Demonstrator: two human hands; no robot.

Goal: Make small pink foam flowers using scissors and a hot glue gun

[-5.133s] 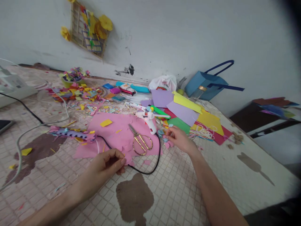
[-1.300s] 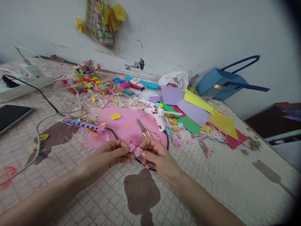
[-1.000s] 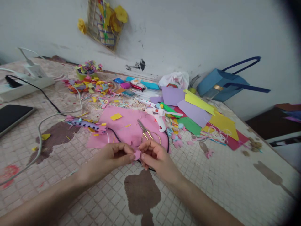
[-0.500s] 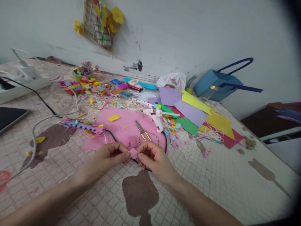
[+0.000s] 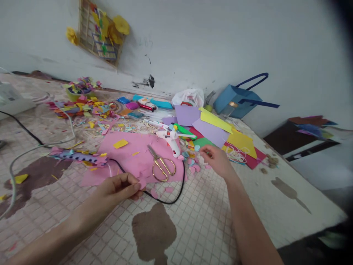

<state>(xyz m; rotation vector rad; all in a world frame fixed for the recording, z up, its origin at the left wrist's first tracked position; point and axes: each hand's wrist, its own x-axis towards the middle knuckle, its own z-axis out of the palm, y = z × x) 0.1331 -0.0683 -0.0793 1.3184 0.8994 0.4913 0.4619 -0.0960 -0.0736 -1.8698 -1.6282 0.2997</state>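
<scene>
Between the thumb and fingers of my left hand point(image 5: 124, 186) is a small pink paper piece point(image 5: 142, 183). My right hand point(image 5: 216, 159) is stretched forward, fingers curled together at the edge of a scatter of pink and blue paper cutouts point(image 5: 196, 168). Whatever its fingertips hold, if anything, is too small to make out. Gold-handled scissors point(image 5: 163, 168) lie on a large pink paper sheet point(image 5: 132, 143) between my hands. Just beyond them a white glue gun point(image 5: 171, 141) rests on the sheet. Loose pink bits point(image 5: 168, 189) lie close to my left fingertips.
A black cord point(image 5: 179, 195) loops in front of the scissors. To the left lie a decorated purple strip point(image 5: 78, 156) and a pale cable point(image 5: 12, 173). Coloured sheets point(image 5: 211, 129) and white string point(image 5: 235, 154) spread at right. Paper scraps point(image 5: 82, 107) heap by a green pot point(image 5: 72, 96).
My right hand has left the pink piece and reached right and forward to the cutouts. My left hand keeps the piece. The view has swung to the right.
</scene>
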